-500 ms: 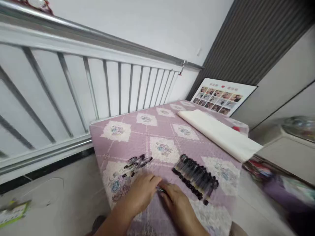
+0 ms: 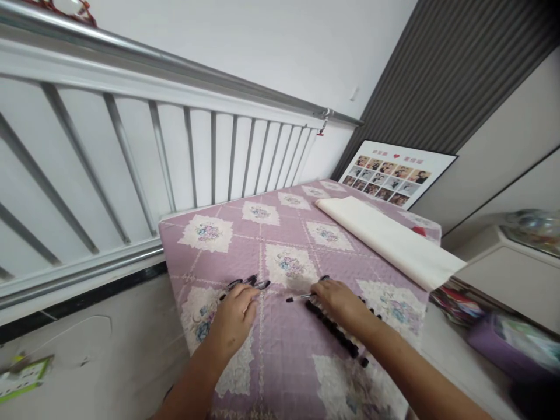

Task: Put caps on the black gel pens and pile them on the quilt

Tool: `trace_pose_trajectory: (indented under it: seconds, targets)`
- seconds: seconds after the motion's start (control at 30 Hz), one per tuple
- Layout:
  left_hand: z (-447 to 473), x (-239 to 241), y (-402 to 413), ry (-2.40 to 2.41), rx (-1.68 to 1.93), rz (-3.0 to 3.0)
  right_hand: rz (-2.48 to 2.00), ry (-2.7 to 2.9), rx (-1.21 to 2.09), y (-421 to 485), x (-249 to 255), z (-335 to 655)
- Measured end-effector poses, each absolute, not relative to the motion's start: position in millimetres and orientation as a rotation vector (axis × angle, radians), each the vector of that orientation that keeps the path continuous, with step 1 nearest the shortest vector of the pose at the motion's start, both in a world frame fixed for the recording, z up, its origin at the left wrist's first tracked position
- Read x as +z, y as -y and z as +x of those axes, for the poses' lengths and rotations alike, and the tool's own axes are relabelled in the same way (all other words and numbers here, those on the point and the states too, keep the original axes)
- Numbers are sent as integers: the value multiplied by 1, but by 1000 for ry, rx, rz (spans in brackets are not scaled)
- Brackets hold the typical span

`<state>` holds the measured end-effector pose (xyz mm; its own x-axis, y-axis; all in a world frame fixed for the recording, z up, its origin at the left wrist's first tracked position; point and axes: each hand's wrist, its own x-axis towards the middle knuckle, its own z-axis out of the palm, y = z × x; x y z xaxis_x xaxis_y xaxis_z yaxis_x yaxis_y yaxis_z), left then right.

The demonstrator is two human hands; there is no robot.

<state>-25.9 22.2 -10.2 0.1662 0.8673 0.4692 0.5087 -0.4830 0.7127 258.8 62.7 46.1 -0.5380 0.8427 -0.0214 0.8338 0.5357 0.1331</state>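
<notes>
My left hand [image 2: 234,319] rests with curled fingers on a small heap of black-capped pens [image 2: 249,284] near the left edge of a purple quilted table cover [image 2: 289,373]. My right hand [image 2: 339,300] pinches one pen [image 2: 297,298] that points left, just above a long row of black pens [image 2: 336,333] lying side by side. The row is partly hidden under my right wrist.
A rolled cream sheet [image 2: 389,239] lies across the far right of the table. A photo board [image 2: 389,173] leans on the dark wall behind. A white railing [image 2: 131,146] runs along the left. Coloured clutter [image 2: 503,332] sits on the floor at right.
My hands have parted: the left moved up-left onto the small pen heap, the right moved up-right over the pen row, now holding a single pen.
</notes>
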Motion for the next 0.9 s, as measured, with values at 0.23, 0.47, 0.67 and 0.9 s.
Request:
trace_pose_trajectory:
  seconds: [0.23,0.47,0.67,0.9]
  targets:
    - [-37,-14,-33,-1452,1303,1925,1407,-2595,91,-113,34,277]
    - [-47,-13,-37,-1539,1324,1882,1364,-2596,34,-127,24,280]
    - [-53,-12,-38,-1598,1348,1869,1341,-2583,30,-127,23,282]
    - [-62,-12,-40,-1697,1316,1840,1426,-2562,108,-120,27,275]
